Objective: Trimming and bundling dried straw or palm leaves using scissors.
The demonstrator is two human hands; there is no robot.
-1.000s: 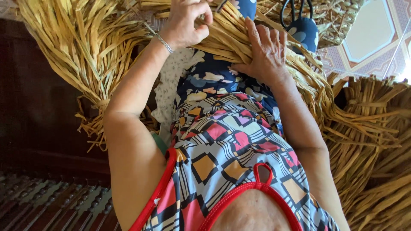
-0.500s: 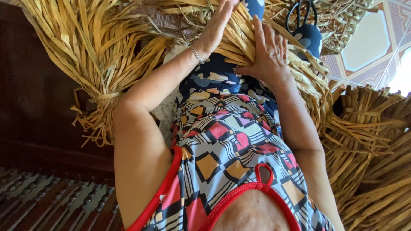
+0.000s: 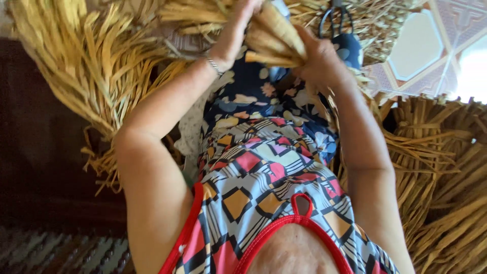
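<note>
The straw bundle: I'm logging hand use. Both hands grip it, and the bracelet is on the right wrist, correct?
Not quite. Both the left hand and right hand do grip the straw bundle, but the bracelet is on the left wrist, as the head view shows.

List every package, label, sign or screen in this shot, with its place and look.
None in view. There are only dried straw strips held by the left hand and right hand, black-handled scissors at the top, and patterned floor tiles at upper right.
</note>
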